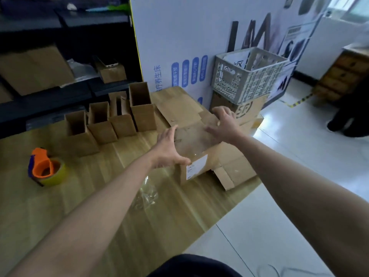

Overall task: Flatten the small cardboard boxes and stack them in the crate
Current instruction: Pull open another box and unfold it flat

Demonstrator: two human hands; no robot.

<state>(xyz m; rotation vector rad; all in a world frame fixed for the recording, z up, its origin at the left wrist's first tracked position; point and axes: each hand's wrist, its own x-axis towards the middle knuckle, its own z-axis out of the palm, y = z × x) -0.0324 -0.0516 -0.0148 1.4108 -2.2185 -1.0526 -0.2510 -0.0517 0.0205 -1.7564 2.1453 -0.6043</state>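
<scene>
On the pale wooden table (83, 198), we work through the flattening step, with nothing that we can see stacked yet. Far left of the labelled box sits an orange tape dispenser with a yellowish roll (46, 169). Nearer, still left of the box and behind it, four small open-topped brown cardboard boxes (111, 120) stand upright in a row, none collapsed.

Our left hand (169, 149) grips the brown cardboard box with a white shipping label (196, 145) at its near left corner, thumb up along the side and fingers curled round the edge. The box rests on the table near its right edge, the label facing us. Our right hand (225, 122) lies over the box's far right edge, fingers splayed wide and pressing rather than pinching, as far as the motion blur lets us see.

Loose flaps (233, 170) spill from the box's right end, so we judge that its open end points right, towards the table edge, with its long axis running roughly left to right, a little askew. The next move likely calls for pushing opposite corners together so the walls fold flat, then carrying it right.

Beyond the box, to its right and behind, the grey-white lattice plastic crate (239, 86) waits on a brown carton (251, 107).
</scene>
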